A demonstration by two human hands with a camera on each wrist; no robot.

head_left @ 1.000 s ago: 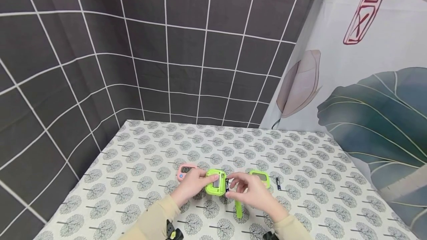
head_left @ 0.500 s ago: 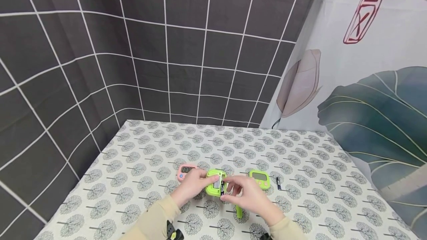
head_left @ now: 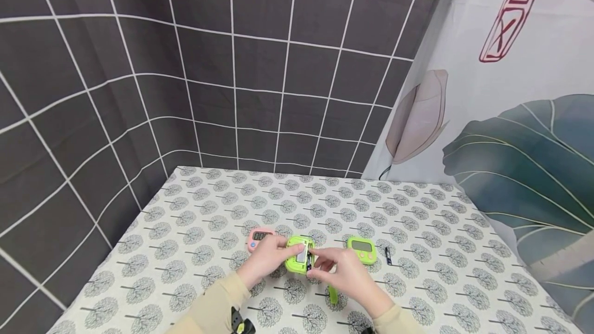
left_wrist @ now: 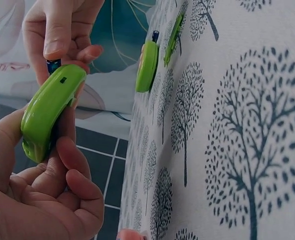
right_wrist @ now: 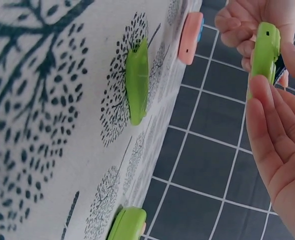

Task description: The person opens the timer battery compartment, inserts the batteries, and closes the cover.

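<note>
My left hand point(head_left: 266, 256) grips a lime-green digital timer point(head_left: 292, 266), back side up, thumb across its back. A slim dark battery point(head_left: 309, 261) lies along the timer's right side, at the open slot in its back. The fingers and thumb of my right hand point(head_left: 343, 268) pinch this battery. In the left wrist view, the battery's dark end point(left_wrist: 53, 65) shows beneath the right hand's digit, just past the timer's edge. A narrow green battery cover point(head_left: 332, 295) lies on the cloth below the right hand; the right wrist view shows this cover point(right_wrist: 137, 82) larger.
Behind the left hand sits a pink timer point(head_left: 258, 237), partly covered by it. Another green timer point(head_left: 362, 250) lies screen up beyond the right hand, with a loose dark battery point(head_left: 388, 255) to its right. A tree-print cloth point(head_left: 223, 293) covers the table; dark grid curtain point(head_left: 260, 66) hangs behind.
My right hand has moved left, bringing the battery from just beside the timer onto its open slot. The left hand and its timer have stayed nearly still.
</note>
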